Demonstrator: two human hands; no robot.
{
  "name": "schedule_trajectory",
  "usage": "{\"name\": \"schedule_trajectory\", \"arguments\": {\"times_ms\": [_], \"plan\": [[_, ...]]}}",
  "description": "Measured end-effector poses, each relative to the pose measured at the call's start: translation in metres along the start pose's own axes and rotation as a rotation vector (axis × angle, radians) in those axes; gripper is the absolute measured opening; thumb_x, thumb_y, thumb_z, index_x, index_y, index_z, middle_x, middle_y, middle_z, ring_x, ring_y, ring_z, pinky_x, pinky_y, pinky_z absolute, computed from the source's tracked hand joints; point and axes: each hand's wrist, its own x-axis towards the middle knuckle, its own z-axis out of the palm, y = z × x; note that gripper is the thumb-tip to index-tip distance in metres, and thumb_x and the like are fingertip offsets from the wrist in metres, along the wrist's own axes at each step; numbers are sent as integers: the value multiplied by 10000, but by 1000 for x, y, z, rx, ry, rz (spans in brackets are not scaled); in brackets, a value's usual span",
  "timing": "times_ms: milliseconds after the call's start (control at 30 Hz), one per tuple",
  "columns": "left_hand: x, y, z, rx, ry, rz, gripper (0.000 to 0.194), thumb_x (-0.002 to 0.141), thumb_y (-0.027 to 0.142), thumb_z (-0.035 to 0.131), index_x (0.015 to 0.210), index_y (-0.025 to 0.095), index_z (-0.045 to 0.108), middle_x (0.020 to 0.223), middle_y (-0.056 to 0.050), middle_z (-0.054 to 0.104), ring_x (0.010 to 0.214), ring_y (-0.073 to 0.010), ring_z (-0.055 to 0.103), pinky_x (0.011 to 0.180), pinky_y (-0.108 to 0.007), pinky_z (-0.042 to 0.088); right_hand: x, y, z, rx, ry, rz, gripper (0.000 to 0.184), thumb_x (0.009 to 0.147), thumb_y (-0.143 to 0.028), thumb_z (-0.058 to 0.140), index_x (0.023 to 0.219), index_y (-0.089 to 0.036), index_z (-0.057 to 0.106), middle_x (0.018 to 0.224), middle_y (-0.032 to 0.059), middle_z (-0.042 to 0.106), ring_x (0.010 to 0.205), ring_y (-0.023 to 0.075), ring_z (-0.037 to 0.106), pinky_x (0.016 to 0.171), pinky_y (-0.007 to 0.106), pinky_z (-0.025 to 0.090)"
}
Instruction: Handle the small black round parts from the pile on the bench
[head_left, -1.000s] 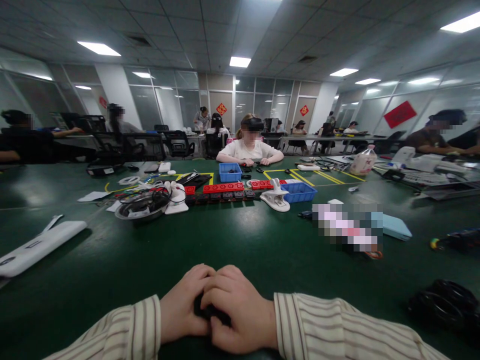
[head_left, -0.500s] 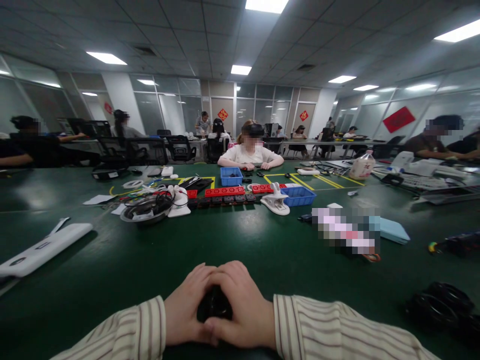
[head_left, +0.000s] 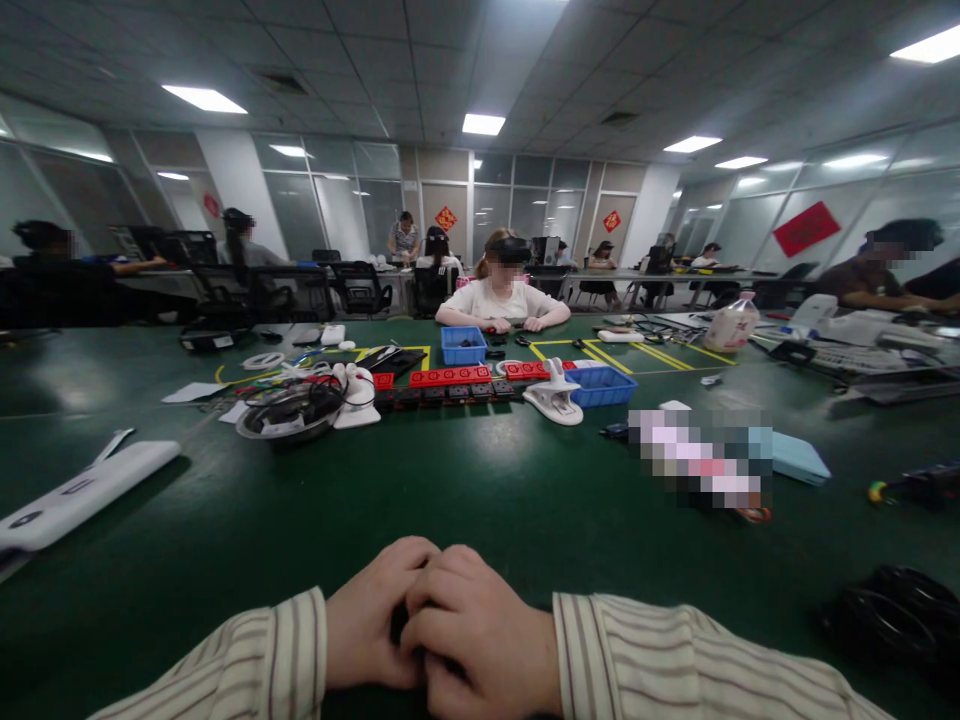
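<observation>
At the near edge of the green table [head_left: 285,540], my left hand [head_left: 375,620] and my right hand [head_left: 480,630] are pressed together. The fingers of both are curled, and those of my right hand lap over the left fingertips. A dark gap shows between the palms. Whatever the hands close around is hidden, so I cannot make it out. Striped cuffs reach both wrists.
Across the table sits a person [head_left: 501,295] in a headset. Between us lie a red power strip [head_left: 450,377], blue bins [head_left: 463,345], a white clip stand [head_left: 555,395] and a metal bowl [head_left: 277,430] of cables. A white device [head_left: 90,495] lies left, black coils [head_left: 885,620] right.
My hands have drawn closer, and the right fingers have curled over the left ones. A shiny black thing seen between them before is now covered. The view has shifted slightly.
</observation>
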Motion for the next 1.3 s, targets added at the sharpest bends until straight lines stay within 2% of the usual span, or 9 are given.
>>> {"name": "schedule_trajectory", "arguments": {"times_ms": [133, 233, 400, 533, 600, 733, 833, 1033, 1300], "plan": [[2, -3, -1, -47, 21, -33, 461, 562, 285, 711, 993, 197, 570, 938, -27, 512, 884, -228, 505, 821, -343, 442, 0, 2, -1, -12, -118, -187, 127, 718, -252, 526, 828, -202, 564, 822, -7, 611, 917, 157, 486, 895, 321, 327], [1, -3, 1, -42, 42, -8, 515, 577, 310, 714, 1048, 197, 539, 969, -41, 514, 902, -238, 508, 851, -369, 434, 0, 1, -2, 0, -14, -184, 192, 717, -246, 517, 891, -175, 555, 875, 9, 611, 929, 151, 481, 929, 308, 318], [-6, -4, 8, 75, 112, 40, 717, 587, 506, 715, 1186, 221, 443, 1149, -85, 493, 1067, -303, 452, 1023, -512, 240, -1, -1, -1, 48, 159, 124, 401, 729, -483, 531, 965, -160, 507, 966, 65, 562, 905, 188, 476, 825, 341, 367], [-10, 0, 13, 183, 195, -18, 887, 550, 698, 653, 1238, 204, 389, 1137, -108, 495, 1064, -322, 455, 1035, -594, 118, -1, 2, -1, 40, 146, 401, 534, 652, -646, 577, 876, -169, 491, 841, 33, 531, 759, 172, 461, 694, 311, 373], [-9, 4, 12, 192, 194, -62, 802, 531, 663, 695, 1149, 203, 472, 1047, -87, 524, 1003, -304, 483, 1033, -585, 141, -1, 4, 1, 13, 104, 428, 569, 590, -672, 617, 829, -172, 487, 811, 18, 515, 734, 163, 452, 668, 295, 361], [-5, 8, 6, 124, 115, -98, 370, 584, 341, 731, 878, 183, 571, 930, -56, 518, 891, -256, 490, 935, -479, 352, -1, 4, 3, -54, 32, 359, 472, 601, -582, 656, 765, -173, 484, 788, 8, 520, 712, 148, 453, 648, 278, 343], [-2, 6, 2, 34, 62, -52, 305, 548, 217, 688, 828, 180, 575, 940, -46, 501, 886, -245, 480, 816, -372, 435, 0, 1, 1, -56, 1, 205, 277, 645, -376, 624, 797, -177, 504, 809, 10, 559, 749, 149, 476, 669, 278, 353], [0, 1, 2, 2, 30, -14, 466, 512, 230, 673, 963, 179, 566, 916, -40, 492, 852, -234, 480, 805, -365, 441, 3, -4, -3, -72, -89, -165, 91, 660, -238, 486, 731, -199, 528, 775, -13, 618, 856, 149, 513, 925, 329, 317], [-5, -2, 11, 16, 129, 96, 853, 524, 403, 768, 1277, 285, 383, 1243, -33, 464, 1122, -294, 433, 1031, -427, 286, -1, -1, -1, -80, 165, -70, 432, 745, -534, 480, 983, -175, 510, 972, 49, 584, 961, 182, 475, 925, 372, 341]]}}
